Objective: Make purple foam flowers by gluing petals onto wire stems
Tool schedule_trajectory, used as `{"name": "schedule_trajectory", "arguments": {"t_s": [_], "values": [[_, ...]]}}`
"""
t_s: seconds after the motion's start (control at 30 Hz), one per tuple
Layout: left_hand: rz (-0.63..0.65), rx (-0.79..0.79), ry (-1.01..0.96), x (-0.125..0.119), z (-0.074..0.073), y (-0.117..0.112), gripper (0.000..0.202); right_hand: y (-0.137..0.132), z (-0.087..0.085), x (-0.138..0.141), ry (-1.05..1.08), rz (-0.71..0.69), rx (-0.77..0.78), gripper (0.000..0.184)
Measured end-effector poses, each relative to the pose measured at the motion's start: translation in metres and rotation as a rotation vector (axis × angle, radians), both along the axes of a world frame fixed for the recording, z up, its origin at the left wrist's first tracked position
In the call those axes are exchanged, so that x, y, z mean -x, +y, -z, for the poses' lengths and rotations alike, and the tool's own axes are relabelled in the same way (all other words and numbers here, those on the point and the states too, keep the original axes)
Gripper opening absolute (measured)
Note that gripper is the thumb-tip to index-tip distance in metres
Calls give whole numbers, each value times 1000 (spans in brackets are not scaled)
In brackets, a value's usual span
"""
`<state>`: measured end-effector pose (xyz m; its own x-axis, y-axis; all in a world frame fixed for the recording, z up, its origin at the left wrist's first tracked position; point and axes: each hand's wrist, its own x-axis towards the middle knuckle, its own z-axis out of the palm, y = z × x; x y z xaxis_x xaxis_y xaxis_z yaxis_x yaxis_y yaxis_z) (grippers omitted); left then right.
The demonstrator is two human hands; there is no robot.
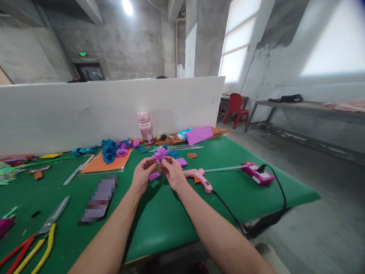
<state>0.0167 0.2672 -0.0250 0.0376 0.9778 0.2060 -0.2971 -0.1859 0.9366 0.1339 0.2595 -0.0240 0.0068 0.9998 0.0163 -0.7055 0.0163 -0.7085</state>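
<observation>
Between my two hands a purple craft flower is held up over the green table. My left hand pinches it from the left, and my right hand grips it low on the right side. Some fingertips are hidden behind the petals. Under and behind the hands lie purple pieces and teal pieces. A pink glue gun rests just right of my right hand, with a long clear glue stick running from its back.
Left of my arms are a phone and large shears. Finished teal flowers sit on an orange sheet. A purple power strip with a black cable is at right. A pink bottle stands by the white partition.
</observation>
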Motion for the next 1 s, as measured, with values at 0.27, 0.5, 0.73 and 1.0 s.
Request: {"name": "schedule_trajectory", "arguments": {"t_s": [0.27,0.5,0.73,1.0], "values": [[24,-35,-13,0,1,1,27,-5,-3,1,96,-99,58,32],[17,-41,7,1,1,1,28,-3,0,2,69,-114,48,32],[7,-13,21,1,-1,0,28,-3,2,2,62,-134,32,37],[35,32,6,1,-4,-2,32,-2,3,1,29,-141,9,36]]}}
